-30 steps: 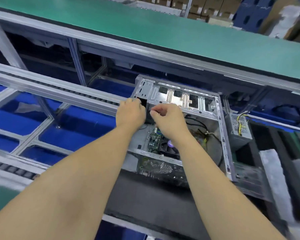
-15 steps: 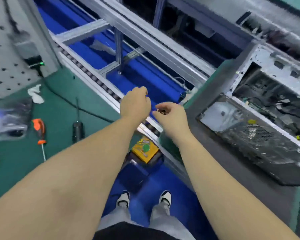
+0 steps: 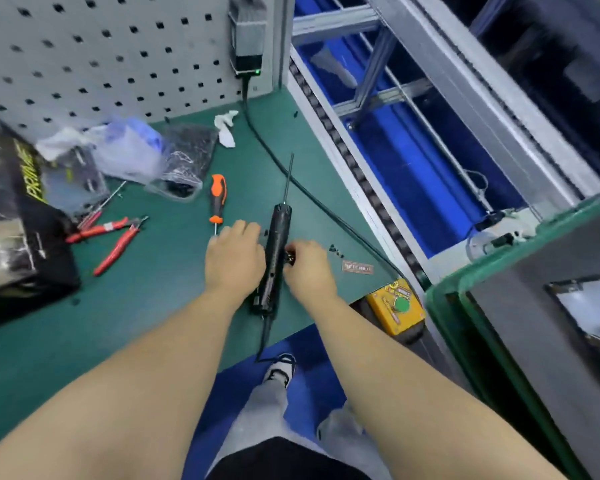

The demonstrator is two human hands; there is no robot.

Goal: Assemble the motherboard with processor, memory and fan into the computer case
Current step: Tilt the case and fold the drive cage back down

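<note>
Left hand (image 3: 234, 259) rests, fingers curled, beside the electric screwdriver (image 3: 274, 261); right hand (image 3: 309, 268) pinches small screws (image 3: 290, 256). Loose pinch may scatter them across the worktop (image 3: 153, 306).

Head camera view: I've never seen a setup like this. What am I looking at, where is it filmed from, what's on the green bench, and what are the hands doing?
There is no machine here: a person works with bare hands, and one wide-angle camera on their head looks down along both arms. The green bench stands before a grey pegboard. A black electric screwdriver lies on it, its thin bit pointing away from the person. The left hand rests against its left side; whether it has a grip is unclear. The right hand is at the tool's right side, fingers curled on something small and dark that I cannot identify. Also on the bench: an orange-handled screwdriver, red-handled pliers, plastic bags, a black box, and a few small dark bits, perhaps screws. A yellow button box sits at the bench corner.
</note>
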